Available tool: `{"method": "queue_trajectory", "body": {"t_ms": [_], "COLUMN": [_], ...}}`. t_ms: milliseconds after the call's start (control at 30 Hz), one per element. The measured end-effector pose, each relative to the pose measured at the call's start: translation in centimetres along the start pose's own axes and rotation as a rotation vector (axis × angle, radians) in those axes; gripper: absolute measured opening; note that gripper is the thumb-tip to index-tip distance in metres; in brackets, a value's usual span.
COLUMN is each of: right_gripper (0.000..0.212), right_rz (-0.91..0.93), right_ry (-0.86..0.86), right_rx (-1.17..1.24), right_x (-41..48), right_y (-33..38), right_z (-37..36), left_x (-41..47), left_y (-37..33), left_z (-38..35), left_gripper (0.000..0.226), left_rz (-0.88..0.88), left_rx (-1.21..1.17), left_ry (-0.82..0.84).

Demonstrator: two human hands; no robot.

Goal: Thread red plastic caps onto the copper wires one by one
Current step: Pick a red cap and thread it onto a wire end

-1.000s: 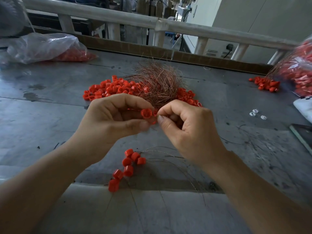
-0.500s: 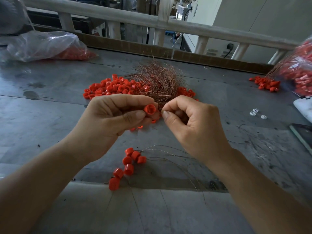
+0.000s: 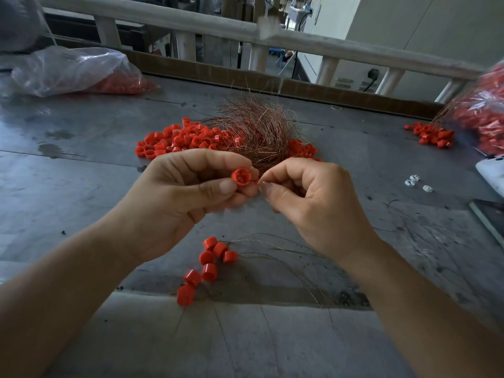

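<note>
My left hand (image 3: 185, 197) pinches a red plastic cap (image 3: 241, 176) between thumb and fingers, its open side turned toward me. My right hand (image 3: 313, 203) is curled right beside it, thumb and forefinger pinched together at the cap's right edge; the thin copper wire there is too fine to make out. Behind both hands lies a tangled bundle of copper wires (image 3: 256, 129) on a heap of loose red caps (image 3: 185, 139). Below my hands, several caps on wires (image 3: 207, 266) lie on the grey table (image 3: 81, 173).
A clear bag of red caps (image 3: 79, 72) sits at the back left. Another bag (image 3: 482, 110) and a small cap pile (image 3: 433, 135) are at the right. Small white parts (image 3: 416, 182) and a dark flat object (image 3: 491, 219) lie near the right edge. A railing runs along the back.
The cap in my left hand has turned so its open side faces me more. My right hand's pinch has stayed close against the cap's right side. Both hands shifted only slightly.
</note>
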State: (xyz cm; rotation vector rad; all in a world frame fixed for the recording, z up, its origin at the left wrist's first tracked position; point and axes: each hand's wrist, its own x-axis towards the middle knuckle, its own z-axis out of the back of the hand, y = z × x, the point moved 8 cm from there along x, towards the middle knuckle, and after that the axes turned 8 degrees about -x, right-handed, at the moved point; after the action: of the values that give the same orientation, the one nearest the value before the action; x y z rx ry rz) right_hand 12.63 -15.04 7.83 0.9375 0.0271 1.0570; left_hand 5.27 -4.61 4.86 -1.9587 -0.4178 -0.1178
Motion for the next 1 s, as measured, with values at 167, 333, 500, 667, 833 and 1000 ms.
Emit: {"method": "queue_trajectory", "body": {"t_ms": [167, 333, 500, 667, 833, 1000], "right_gripper": [0.014, 0.010, 0.031, 0.016, 0.005, 0.022], "right_rz": [-0.086, -0.124, -0.260, -0.343, -0.318, -0.185], "right_ry": [0.133, 0.238, 0.325, 0.105, 0.026, 0.016], "right_rx": [0.104, 0.133, 0.027, -0.412, -0.568, -0.539], "right_x": [-0.1, 0.1, 0.9, 2.0, 2.4, 3.0], "right_y": [-0.5, -0.9, -4.0, -8.6, -9.8, -9.0], "right_z": [-1.5, -1.6, 0.6, 3.2, 3.3, 0.6], "left_x": [-0.1, -0.1, -0.2, -0.3, -0.3, -0.4], "left_y": [0.7, 0.8, 1.3, 2.2, 2.2, 2.2], "left_z": [-0.5, -0.4, -0.2, 0.1, 0.1, 0.0], "left_gripper": [0.023, 0.022, 0.022, 0.021, 0.024, 0.024], "left_rz": [0.064, 0.081, 0.126, 0.180, 0.189, 0.195], "left_rx": [-0.089, -0.106, -0.089, -0.043, -0.034, -0.030], "left_ry": [0.039, 0.022, -0.039, -0.111, -0.127, -0.125]}}
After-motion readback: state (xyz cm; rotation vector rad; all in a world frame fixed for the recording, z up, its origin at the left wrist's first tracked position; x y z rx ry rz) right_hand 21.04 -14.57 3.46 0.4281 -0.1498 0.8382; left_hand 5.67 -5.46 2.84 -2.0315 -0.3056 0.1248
